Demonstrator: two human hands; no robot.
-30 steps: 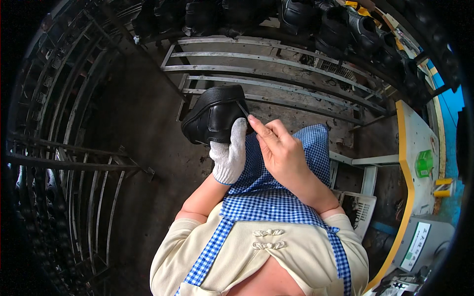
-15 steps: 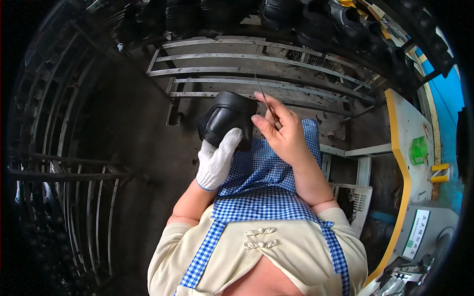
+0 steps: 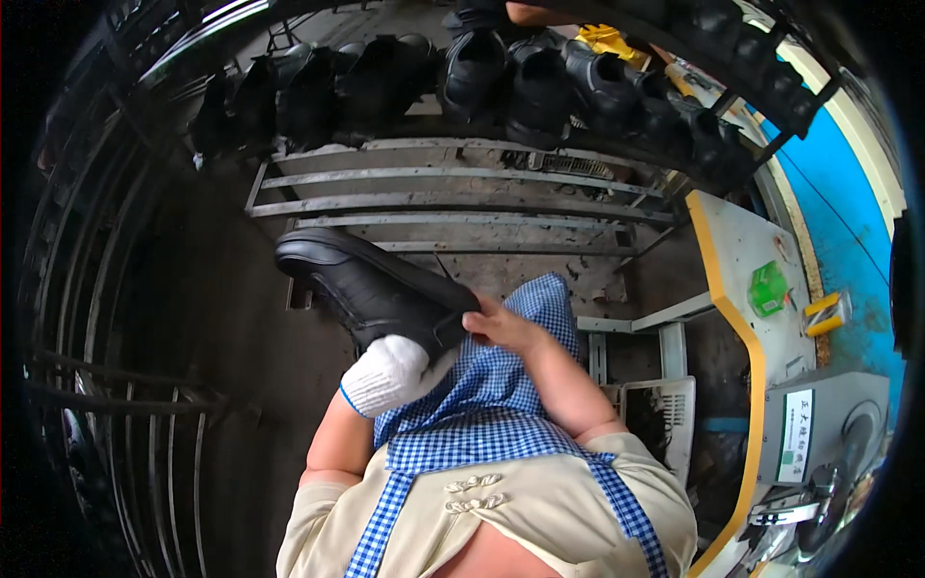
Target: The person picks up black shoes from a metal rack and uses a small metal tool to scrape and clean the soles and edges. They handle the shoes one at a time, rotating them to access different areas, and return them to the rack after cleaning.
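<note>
Right fingers (image 3: 481, 324) and gloved left fingers (image 3: 397, 356) gripping black shoe (image 3: 378, 289), printed white label (image 3: 795, 435) on grey machine (image 3: 836, 409)

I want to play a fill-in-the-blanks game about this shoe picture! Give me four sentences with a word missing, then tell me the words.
1. The white glove is on the person's ____ hand.
2. The shoe that the right hand touches is coloured ____.
3. The apron has white and ____ checks.
4. The green container is on the table at the picture's ____ side.

Missing words: left; black; blue; right.
</note>
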